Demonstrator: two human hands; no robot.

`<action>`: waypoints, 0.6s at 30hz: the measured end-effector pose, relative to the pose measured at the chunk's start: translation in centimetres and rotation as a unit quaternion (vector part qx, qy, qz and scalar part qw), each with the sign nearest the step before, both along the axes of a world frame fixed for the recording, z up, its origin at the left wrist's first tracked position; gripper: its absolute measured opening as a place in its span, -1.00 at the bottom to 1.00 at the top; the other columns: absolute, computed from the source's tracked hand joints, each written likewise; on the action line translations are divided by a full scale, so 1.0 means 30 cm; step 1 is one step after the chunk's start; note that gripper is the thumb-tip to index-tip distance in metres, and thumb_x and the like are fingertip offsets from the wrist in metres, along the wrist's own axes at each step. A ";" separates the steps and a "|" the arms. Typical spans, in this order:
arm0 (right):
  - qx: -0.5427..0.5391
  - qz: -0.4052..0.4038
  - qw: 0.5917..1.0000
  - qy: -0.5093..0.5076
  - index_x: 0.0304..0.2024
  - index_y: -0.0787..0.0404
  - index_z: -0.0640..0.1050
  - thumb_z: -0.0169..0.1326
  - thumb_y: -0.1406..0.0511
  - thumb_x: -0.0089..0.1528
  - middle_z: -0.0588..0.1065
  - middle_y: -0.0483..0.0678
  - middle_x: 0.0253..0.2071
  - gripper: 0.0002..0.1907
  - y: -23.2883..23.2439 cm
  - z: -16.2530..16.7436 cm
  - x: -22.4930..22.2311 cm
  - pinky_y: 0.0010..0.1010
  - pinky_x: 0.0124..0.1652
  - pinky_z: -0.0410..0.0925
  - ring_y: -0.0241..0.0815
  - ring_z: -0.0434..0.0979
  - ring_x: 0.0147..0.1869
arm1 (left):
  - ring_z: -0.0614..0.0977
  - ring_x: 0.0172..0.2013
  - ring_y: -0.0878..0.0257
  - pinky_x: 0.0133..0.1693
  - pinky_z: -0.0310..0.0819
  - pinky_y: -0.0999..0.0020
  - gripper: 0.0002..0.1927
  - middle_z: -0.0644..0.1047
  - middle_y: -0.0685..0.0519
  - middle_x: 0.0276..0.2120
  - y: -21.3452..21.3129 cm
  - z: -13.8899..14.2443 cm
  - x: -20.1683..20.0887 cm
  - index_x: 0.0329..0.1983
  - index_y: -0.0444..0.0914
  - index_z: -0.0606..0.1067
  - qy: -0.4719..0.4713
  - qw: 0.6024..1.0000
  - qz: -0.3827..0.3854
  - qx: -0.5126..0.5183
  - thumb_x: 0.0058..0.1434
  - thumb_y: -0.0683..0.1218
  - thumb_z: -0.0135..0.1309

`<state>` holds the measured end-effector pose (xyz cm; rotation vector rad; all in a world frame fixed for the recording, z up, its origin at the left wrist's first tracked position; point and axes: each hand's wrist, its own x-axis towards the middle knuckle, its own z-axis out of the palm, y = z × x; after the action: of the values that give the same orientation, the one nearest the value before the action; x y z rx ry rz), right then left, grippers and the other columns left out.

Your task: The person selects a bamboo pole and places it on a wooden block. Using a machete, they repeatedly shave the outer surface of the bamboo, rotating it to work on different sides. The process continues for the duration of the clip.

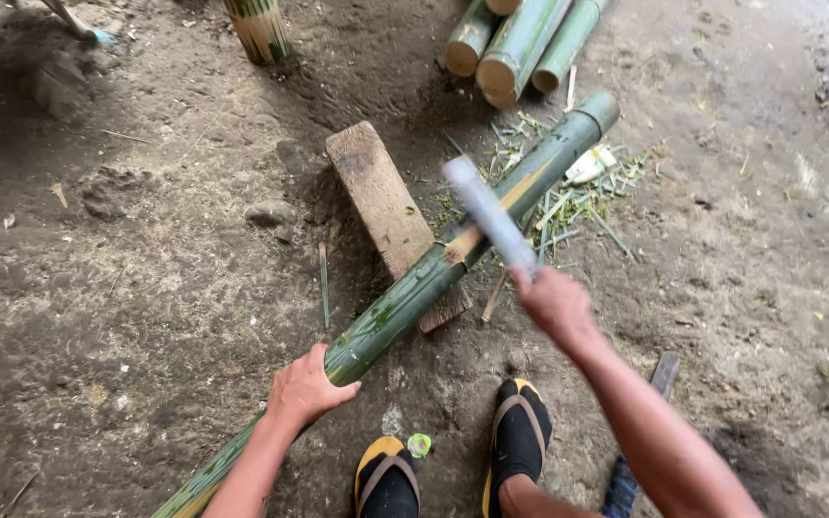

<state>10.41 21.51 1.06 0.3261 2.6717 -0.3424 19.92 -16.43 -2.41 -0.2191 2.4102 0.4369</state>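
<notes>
The left hand is gripping a long green bamboo pole lying across a wooden block, while the right hand is holding a blurred blade above it.

Green bamboo pole across wooden block
</notes>
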 end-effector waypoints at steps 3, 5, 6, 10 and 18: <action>0.023 -0.001 0.999 -0.027 -0.24 0.22 0.56 -0.30 -0.19 0.41 0.48 -0.11 -0.58 -0.30 0.034 0.020 -0.031 -0.41 -0.68 0.30 -0.30 0.40 -0.63 | 0.63 0.06 -0.01 0.11 0.49 0.11 -0.01 0.58 -0.09 0.03 0.001 0.020 -0.007 0.33 -0.16 0.28 -0.007 1.000 -0.002 -0.006 -0.11 0.38 0.22; 0.031 0.053 0.997 -0.044 -0.22 0.21 0.55 -0.26 -0.21 0.37 0.54 -0.07 -0.51 -0.32 -0.031 0.009 0.047 -0.33 -0.60 0.43 -0.24 0.52 -0.57 | 0.63 0.05 -0.01 0.11 0.49 0.11 -0.02 0.58 -0.09 0.02 0.002 0.023 -0.011 0.32 -0.16 0.28 -0.004 1.000 -0.004 -0.005 -0.12 0.38 0.22; 0.031 0.095 0.994 -0.043 -0.22 0.21 0.54 -0.24 -0.22 0.36 0.57 -0.03 -0.45 -0.32 -0.093 -0.006 0.119 -0.26 -0.52 0.51 -0.17 0.60 -0.50 | 0.64 0.04 -0.02 0.10 0.50 0.11 -0.02 0.59 -0.09 0.01 0.001 0.020 -0.011 0.32 -0.16 0.29 -0.002 1.000 -0.004 -0.005 -0.12 0.38 0.22; 0.007 0.199 0.977 -0.079 -0.15 0.20 0.52 -0.11 -0.26 0.28 0.60 0.12 -0.28 -0.32 -0.178 -0.014 0.204 -0.06 -0.10 0.51 0.10 0.65 -0.18 | 0.68 -0.02 -0.03 0.06 0.54 0.12 -0.01 0.61 -0.11 -0.02 0.000 -0.001 0.002 0.32 -0.19 0.28 0.012 1.000 0.000 0.002 -0.13 0.36 0.22; 0.019 -0.003 1.000 -0.013 -0.39 0.27 0.59 -0.38 -0.22 0.42 0.37 -0.13 -0.65 -0.18 0.158 0.032 -0.100 -0.45 -0.76 0.11 -0.34 0.16 -0.72 | 0.65 -0.01 -0.05 0.05 0.52 0.10 -0.07 0.58 -0.11 -0.02 0.003 0.002 0.002 0.24 -0.17 0.32 0.019 1.000 -0.001 -0.001 -0.12 0.38 0.22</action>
<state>7.40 26.26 2.02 0.3477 2.6554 -0.2888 19.99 -16.35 -2.35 -0.2117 2.4481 0.4432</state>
